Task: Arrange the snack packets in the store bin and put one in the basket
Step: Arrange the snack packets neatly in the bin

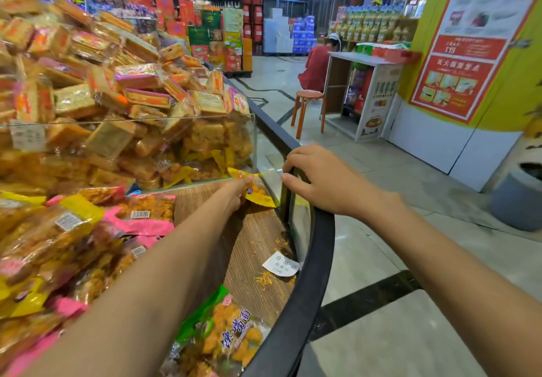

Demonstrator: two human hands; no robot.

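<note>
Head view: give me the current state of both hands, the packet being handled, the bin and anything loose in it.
Left hand: pinching the yellow packet.
Yellow packet: held at the bin's far corner.
Right hand: fingers curled over the black rim.
Bin floor: partly bare, strewn with crumbs.
Paper slip: lying loose by the rim.
Green packet: lying flat, near end.
Basket: not in view.
</note>
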